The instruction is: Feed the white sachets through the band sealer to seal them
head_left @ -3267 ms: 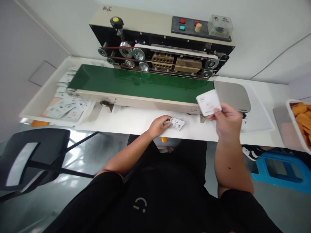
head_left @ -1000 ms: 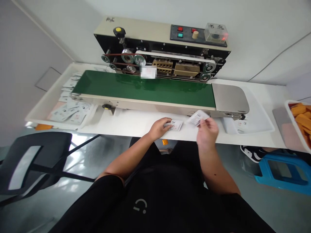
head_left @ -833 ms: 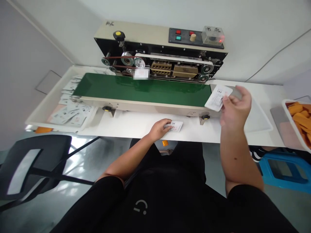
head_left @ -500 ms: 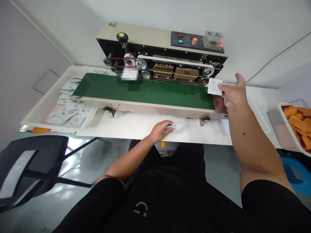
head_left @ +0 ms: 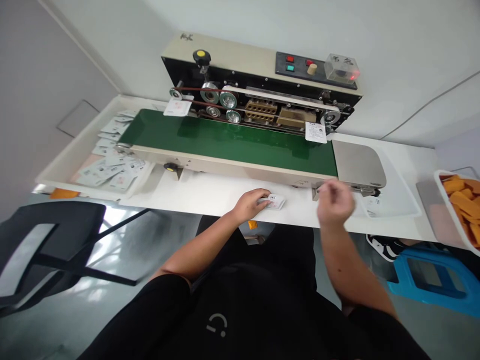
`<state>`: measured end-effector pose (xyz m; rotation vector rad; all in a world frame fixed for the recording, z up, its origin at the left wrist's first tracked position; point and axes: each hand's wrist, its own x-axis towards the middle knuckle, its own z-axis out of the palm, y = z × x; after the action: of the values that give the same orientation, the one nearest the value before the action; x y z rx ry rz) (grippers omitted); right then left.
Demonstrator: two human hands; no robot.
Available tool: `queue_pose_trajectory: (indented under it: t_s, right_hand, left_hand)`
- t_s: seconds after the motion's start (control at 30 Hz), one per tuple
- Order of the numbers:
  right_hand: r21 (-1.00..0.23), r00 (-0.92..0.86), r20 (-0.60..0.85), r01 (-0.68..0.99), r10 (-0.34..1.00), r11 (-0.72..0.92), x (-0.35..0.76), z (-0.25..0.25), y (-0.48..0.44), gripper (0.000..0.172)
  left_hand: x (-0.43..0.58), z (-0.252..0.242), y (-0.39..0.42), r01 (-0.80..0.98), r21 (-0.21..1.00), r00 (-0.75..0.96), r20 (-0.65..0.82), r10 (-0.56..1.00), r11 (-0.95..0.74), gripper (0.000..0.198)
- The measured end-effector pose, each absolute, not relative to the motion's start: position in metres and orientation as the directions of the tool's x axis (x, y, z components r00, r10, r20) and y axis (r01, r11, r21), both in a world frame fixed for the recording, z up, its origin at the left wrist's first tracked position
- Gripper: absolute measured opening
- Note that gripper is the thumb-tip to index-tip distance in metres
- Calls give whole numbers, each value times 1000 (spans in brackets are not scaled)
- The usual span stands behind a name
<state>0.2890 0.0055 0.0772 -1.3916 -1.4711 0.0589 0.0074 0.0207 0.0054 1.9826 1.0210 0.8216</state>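
Left grip [head_left: 249,206] sits on a sachet [head_left: 275,202] on the desk [head_left: 202,192], with the right grip [head_left: 335,202] just right of it, over the desk. Conveyor [head_left: 225,140] runs behind both grips, sealer [head_left: 262,75] behind that. Belt sachets: one [head_left: 178,106] behind and left of the left grip, one [head_left: 315,132] behind the right grip. Far left, a left tray [head_left: 75,165] holds a sachet pile [head_left: 112,170]. Right of the right grip, a right tray [head_left: 397,200], then a tub [head_left: 437,200]. Chair [head_left: 48,245] left of the grips, below the desk; stool [head_left: 427,285] right, below it.
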Motion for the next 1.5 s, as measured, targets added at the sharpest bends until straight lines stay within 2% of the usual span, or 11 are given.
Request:
queue_pose_trajectory:
  t_s: [0.07, 0.17, 0.27, 0.4, 0.53, 0.63, 0.73, 0.93, 1.17, 1.37, 1.5]
  right_hand:
    - [-782, 228, 380, 597, 896, 180, 261, 43, -26, 35]
    - [-800, 130, 124, 600, 984, 21, 231, 11, -40, 36]
    - [-783, 136, 52, 620, 989, -44, 221, 1, -33, 27]
    - [-904, 260, -48, 399, 964, -153, 221, -4, -27, 31]
    - [-990, 358, -46, 110, 933, -91, 219, -4, -29, 36]
    - [-997, 405, -78, -58, 911, -59, 220, 10, -31, 37]
    - [-988, 391, -96, -148, 915, -41, 227, 38, -31, 38]
    - [-961, 345, -34, -270, 938, 65, 272, 111, -7, 36]
    - [-961, 566, -103, -268, 818, 64, 340, 167, 52, 27]
    - [-973, 578, -154, -230, 801, -21, 351, 171, 97, 21]
    - [-981, 513, -187, -149, 838, -127, 342, 167, 128, 20]
  left_hand:
    - [8, 5, 22, 354, 828, 497, 227, 837, -434, 27]
    - [9, 4, 26, 343, 814, 515, 255, 819, -469, 28]
    - [9, 3, 28, 333, 815, 503, 272, 820, -474, 23]
    - [9, 3, 28, 321, 821, 457, 302, 837, -472, 19]
    - [10, 2, 26, 322, 816, 441, 318, 839, -479, 18]
    - [9, 2, 25, 335, 818, 443, 301, 844, -467, 17]
    - [9, 3, 25, 349, 818, 454, 279, 846, -457, 18]
    - [6, 5, 25, 348, 819, 475, 266, 839, -456, 20]
    - [6, 5, 24, 344, 826, 490, 248, 836, -447, 20]
    - [7, 7, 24, 351, 820, 501, 244, 830, -453, 22]
    - [7, 7, 24, 345, 819, 505, 251, 826, -459, 21]
